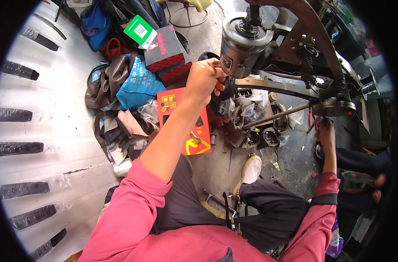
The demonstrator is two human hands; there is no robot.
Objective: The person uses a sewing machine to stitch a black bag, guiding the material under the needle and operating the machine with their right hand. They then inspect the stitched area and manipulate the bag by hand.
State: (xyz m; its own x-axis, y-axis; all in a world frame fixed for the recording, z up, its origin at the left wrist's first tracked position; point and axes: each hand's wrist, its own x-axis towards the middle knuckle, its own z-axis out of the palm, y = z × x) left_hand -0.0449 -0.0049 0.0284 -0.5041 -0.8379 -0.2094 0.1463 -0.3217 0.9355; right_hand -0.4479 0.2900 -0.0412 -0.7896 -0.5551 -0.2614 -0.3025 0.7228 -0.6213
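Note:
My left hand [206, 81] is closed on a black shoe [226, 90], beside the metal cylinder head [242, 48] of a hand-cranked sewing machine. The shoe hangs at the end of the machine's long narrow arm [277, 84], and my fingers and the machine head hide part of it. On the right, my right hand [326, 131] is closed just under the machine's round hand wheel [334, 108], at what looks like its handle. The wheel and the shadow cover some of its fingers.
Left of my arm, a red box [177, 98] carries small coins and a phone. Behind it stand dark boxes [164, 48], a green card [140, 31] and a blue bag [140, 85]. Small-parts containers [253, 137] sit under the arm. A thread spool [370, 87] and another person's leg [360, 160] are at right.

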